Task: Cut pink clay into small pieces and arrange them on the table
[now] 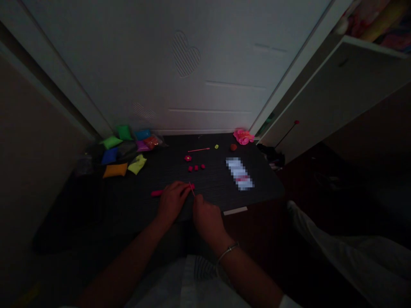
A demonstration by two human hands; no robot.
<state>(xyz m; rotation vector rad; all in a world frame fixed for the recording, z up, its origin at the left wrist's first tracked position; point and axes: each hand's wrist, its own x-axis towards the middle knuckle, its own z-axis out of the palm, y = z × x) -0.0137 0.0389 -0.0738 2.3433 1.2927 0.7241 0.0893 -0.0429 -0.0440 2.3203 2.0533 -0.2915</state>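
My left hand point(172, 200) lies curled over a pink roll of clay point(157, 193) on the dark table point(135, 205); the roll sticks out to the left of the hand. My right hand point(205, 216) is closed in a pinch on a thin pink stick point(192, 188), whose tip points up and left toward the left hand's fingertips. A bracelet sits on the right wrist. Just beyond the hands lie three small pink clay balls point(196, 167) and a small pink clay flower point(188, 158).
Several coloured clay packets point(123, 149) lie at the table's back left. Farther back are a second pink stick point(198, 149), a yellow bit point(216, 146), a red lump point(233, 147), a pink clay rose point(243, 136) and a blurred card point(239, 173). A white door stands behind.
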